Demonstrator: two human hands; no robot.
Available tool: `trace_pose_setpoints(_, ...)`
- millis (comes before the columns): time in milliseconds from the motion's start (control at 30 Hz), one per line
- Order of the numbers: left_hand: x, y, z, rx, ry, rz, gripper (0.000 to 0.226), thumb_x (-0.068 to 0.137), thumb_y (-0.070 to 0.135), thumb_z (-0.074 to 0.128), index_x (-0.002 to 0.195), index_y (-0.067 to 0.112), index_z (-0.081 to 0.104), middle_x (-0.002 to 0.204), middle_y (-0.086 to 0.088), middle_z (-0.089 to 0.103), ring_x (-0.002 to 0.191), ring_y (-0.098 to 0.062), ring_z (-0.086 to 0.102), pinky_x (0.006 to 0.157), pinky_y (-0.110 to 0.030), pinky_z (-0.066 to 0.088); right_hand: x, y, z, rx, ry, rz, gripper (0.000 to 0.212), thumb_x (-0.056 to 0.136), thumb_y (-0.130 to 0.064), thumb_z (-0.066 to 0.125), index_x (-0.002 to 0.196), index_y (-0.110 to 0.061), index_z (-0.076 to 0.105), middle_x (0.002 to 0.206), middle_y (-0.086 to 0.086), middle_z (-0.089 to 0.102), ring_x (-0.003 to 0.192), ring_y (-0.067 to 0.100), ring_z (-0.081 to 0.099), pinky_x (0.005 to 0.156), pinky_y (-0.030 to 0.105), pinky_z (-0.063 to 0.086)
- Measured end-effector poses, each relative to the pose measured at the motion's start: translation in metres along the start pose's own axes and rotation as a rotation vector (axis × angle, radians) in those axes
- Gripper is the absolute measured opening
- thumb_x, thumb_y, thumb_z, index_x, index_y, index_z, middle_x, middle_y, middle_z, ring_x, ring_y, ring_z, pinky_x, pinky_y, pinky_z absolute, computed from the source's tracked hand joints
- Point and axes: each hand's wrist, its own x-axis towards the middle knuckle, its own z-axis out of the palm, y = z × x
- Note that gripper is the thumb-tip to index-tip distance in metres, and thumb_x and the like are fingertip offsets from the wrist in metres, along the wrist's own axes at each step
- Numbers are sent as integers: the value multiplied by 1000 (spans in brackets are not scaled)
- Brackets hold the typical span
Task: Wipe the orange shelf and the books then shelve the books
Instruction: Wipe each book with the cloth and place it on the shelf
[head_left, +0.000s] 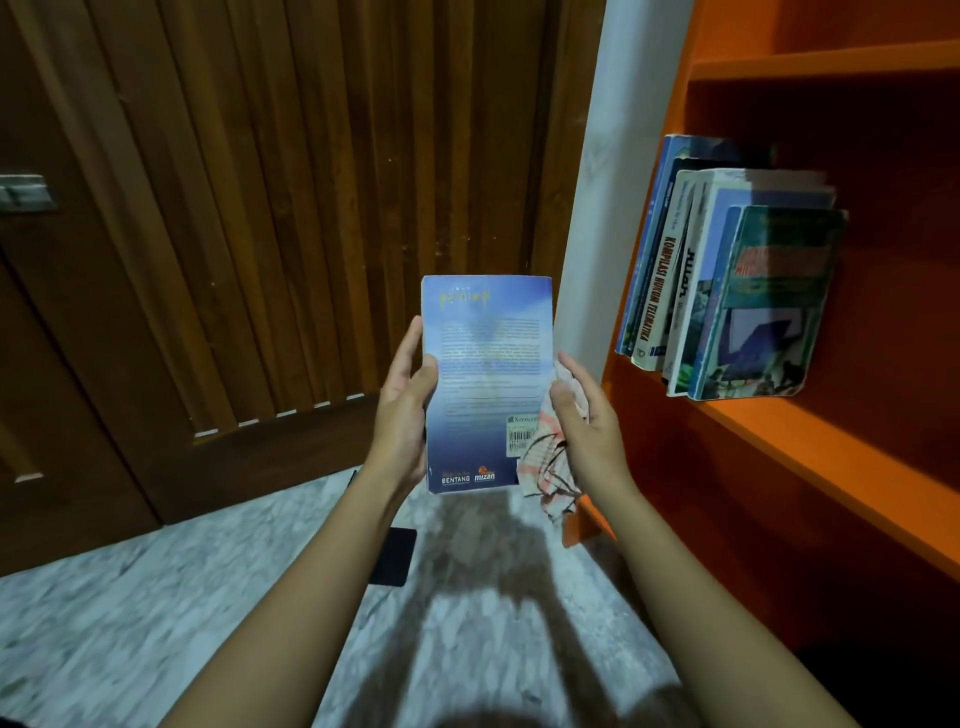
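well, the person stands facing a corner of the room, both bare arms stretched forward. between the hands a blue book (485, 384) is held upright in the air. its back cover faces them, with a block of text, a barcode sticker near the lower right corner and publisher marks along the bottom edge. the left hand (405, 410) grips the book's left edge, thumb curled onto the cover and fingers wrapped behind it. the right hand (587, 421) pinches a bunched pink-and-white checked cloth (550, 467) against the book's right edge, and the loose end of the fabric hangs below the lower right corner. whether the right fingers touch the book itself i cannot tell.

to the right stands the orange shelf (779, 431). the held book is off it, out in front and to the left of its left side panel. on one shelf board a row of books (727, 291) stands at the left end, close to the side panel, spines toward the front edge. the book at the right end of the row shows a green cover.

behind the held book is a dark slatted wooden door (260, 208), with a strip of white wall (608, 208) between it and the shelf. the marbled floor (156, 623) carries the shadow of the arms, and a small dark flat object (393, 557) lies on it just beside the left forearm.
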Motion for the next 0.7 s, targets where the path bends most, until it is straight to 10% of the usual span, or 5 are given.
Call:
trace_pose_setpoints(267, 3, -5, -7, 96, 7, 9, 45, 97, 23, 47, 139, 34, 38, 105, 17, 69, 91, -11, 68, 67, -27, 58, 0, 13, -5, 405, -181, 147, 61, 65, -25, 78, 122, -28, 57, 126, 9, 62, 118, 26, 57, 97, 45, 48)
trace_pose_setpoints(700, 14, -26, -4, 273, -45, 68, 45, 97, 16, 48, 139, 29, 37, 111, 15, 65, 98, -7, 65, 74, -24, 56, -5, 19, -2, 582, 6, 234, 51, 70, 5, 69, 112, -22, 61, 119, 15, 64, 110, 30, 62, 91, 39, 52)
